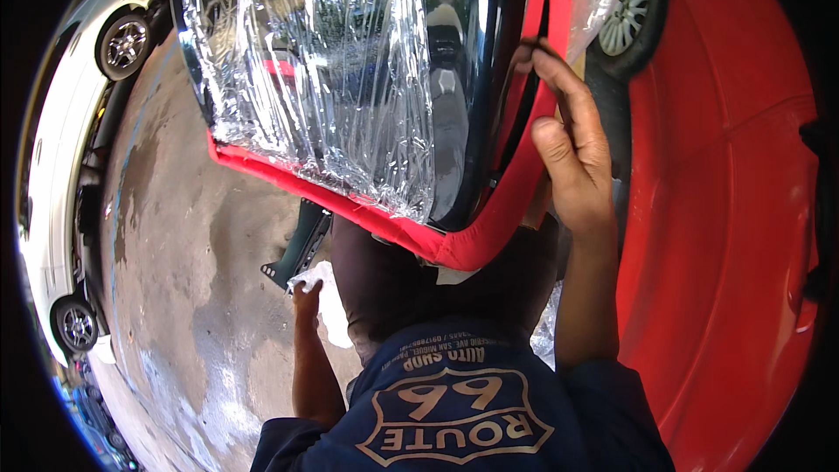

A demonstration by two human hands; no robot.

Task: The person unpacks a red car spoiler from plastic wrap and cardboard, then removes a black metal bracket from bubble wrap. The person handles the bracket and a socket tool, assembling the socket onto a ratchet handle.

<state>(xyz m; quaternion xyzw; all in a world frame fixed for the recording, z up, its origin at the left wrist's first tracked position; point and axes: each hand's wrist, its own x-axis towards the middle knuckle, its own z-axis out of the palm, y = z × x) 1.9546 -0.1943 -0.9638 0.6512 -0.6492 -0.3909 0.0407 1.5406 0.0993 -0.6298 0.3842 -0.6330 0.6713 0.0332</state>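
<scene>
A glossy dark car panel (450, 114) fills the upper middle, with crinkled clear plastic film (323, 79) stretched over much of it. A red border (350, 207) runs along its near and right edges. My right hand (572, 135) lies against the right edge, fingertips at the dark surface, thumb held apart beside the red border. Low on the left, my left hand (307, 295) has its fingers closed on a crumpled piece of whitish plastic wrap (328, 301). Part of that wrap is hidden behind my leg.
A dark green metal piece with holes (301, 245) sits left of my knees. Close on the right is a red car (717, 236); a wheel (625, 13) shows behind the panel. A white car (57, 183) stands across the stained concrete floor (175, 236).
</scene>
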